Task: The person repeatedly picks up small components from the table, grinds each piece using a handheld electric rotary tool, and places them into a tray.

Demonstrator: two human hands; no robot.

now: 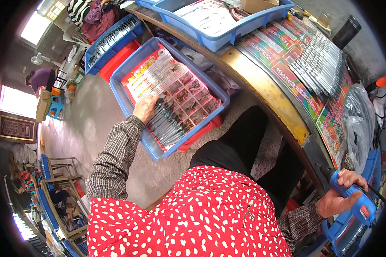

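Note:
My left hand (146, 108) reaches over a blue plastic tray (116, 88), its fingers curled down at the upper end of a row of slim dark pen-like sticks (165, 124). What the fingertips hold, if anything, is hidden. The sticks lie side by side on a colourful printed sheet (188, 92) that lines the tray. At the lower right, my right hand (341, 199) grips a blue power tool (351, 195) with a black nose, held next to the workbench. A cord seems to run behind it.
On the workbench (304, 128) at right are rows of silvery sticks (319, 64), a clear plastic bag (358, 124) and a black cylinder (346, 32). Another blue tray (227, 40) stands at its far end. A third tray (116, 40) sits beyond mine. Another person (43, 79) bends over in the background.

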